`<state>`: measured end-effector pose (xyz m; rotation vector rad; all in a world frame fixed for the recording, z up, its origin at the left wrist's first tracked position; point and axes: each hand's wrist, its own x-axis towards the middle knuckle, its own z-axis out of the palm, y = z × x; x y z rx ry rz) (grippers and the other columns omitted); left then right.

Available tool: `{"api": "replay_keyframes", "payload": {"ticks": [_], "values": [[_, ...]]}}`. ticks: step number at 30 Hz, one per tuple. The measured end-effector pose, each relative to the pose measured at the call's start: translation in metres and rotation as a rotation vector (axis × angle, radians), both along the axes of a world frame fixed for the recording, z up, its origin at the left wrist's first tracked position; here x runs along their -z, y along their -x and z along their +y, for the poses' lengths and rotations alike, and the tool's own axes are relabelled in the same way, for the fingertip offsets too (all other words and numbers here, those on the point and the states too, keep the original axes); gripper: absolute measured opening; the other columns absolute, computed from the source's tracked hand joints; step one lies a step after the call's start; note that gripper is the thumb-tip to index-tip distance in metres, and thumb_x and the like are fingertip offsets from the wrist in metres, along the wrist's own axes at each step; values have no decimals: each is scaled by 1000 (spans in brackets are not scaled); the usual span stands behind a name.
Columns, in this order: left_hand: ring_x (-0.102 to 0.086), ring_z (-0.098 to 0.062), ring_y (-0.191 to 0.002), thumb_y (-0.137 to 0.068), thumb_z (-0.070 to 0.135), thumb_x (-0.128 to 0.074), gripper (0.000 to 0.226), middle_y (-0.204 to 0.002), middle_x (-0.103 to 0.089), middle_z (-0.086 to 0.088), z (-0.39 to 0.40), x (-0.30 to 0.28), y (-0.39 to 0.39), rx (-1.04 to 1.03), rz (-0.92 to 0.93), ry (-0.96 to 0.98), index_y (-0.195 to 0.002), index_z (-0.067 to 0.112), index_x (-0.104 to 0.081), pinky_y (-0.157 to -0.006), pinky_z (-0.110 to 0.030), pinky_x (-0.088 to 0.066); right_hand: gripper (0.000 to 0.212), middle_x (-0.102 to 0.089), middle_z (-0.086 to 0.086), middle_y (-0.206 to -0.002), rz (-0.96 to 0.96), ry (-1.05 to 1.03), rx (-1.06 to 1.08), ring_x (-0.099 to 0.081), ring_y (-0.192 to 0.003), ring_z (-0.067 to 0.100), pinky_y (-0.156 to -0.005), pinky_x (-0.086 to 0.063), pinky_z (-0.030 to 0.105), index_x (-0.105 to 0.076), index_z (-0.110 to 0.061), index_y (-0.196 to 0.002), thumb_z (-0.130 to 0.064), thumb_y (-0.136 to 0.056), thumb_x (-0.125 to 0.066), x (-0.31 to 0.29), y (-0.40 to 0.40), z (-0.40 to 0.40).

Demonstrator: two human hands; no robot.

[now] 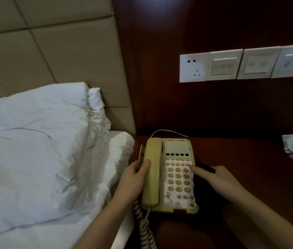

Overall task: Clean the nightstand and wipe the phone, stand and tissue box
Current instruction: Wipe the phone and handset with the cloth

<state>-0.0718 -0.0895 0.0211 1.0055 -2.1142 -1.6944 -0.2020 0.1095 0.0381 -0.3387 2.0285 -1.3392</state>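
At counter's left edge, left hand [134,178] grips phone [169,175] — right hand [219,180] clutches dark cloth [206,168]; handset [152,173] may slip off.

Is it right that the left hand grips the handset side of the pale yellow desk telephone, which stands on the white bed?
Not quite. The head view shows the pale yellow desk telephone standing on the dark red-brown wooden nightstand, beside the white bed, not on it. The rest holds: the left hand grips its handset side, thumb on the handset.
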Motion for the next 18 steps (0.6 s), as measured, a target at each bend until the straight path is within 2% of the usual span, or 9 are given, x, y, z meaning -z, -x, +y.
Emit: {"api": "replay_keyframes", "payload": {"ticks": [2, 6, 8, 12, 14, 16, 18], "values": [[-68, 1, -81, -105, 43, -52, 28, -95, -73, 9, -27, -1, 12, -36, -23, 14, -113, 21, -67, -57, -9, -48, 37, -77, 3, -76, 0, -3, -6, -75, -69, 19, -62, -57, 28, -76, -9, -89, -45, -87, -70, 2, 11, -29], [-70, -10, -90, -105, 44, -52, 40, -98, -73, 4, -73, -1, 38, -60, -45, 20, -122, 12, -68, -68, -21, -51, 41, -77, 4, -77, 14, -36, 16, -75, -68, 19, -68, -61, 33, -73, -7, -92, -47, -83, -74, 8, 33, -78], [-70, -11, -91, -105, 45, -51, 44, -100, -73, 2, -87, 2, 48, -50, -56, 30, -124, 9, -68, -69, -21, -51, 43, -77, 5, -80, 30, -47, 32, -75, -69, 19, -70, -62, 34, -72, -6, -95, -47, -82, -75, 10, 46, -92], [-69, -8, -90, -105, 48, -49, 44, -100, -74, 3, -97, 9, 60, 1, -74, 82, -119, 11, -69, -66, -18, -48, 41, -77, 3, -78, 59, -74, 47, -75, -66, 17, -63, -59, 29, -72, -7, -93, -46, -83, -75, 12, 64, -103], [-70, -12, -94, -104, 53, -48, 47, -103, -74, 2, -99, 14, 62, 30, -81, 124, -119, 14, -69, -76, -25, -54, 40, -77, 3, -76, 55, -81, 53, -74, -66, 16, -60, -57, 28, -72, -7, -93, -45, -83, -76, 14, 69, -105], [-69, -16, -102, -102, 58, -46, 50, -109, -74, 2, -99, 18, 63, 48, -89, 180, -123, 18, -67, -94, -38, -55, 39, -77, 2, -74, 46, -66, 52, -74, -65, 16, -56, -55, 26, -73, -7, -93, -44, -83, -76, 14, 71, -104], [-68, -18, -105, -102, 60, -44, 52, -112, -73, 2, -98, 20, 63, 44, -95, 220, -126, 19, -66, -100, -42, -52, 39, -77, 1, -73, 34, -64, 41, -74, -64, 16, -53, -54, 25, -72, -8, -94, -44, -83, -76, 14, 70, -103]]}}
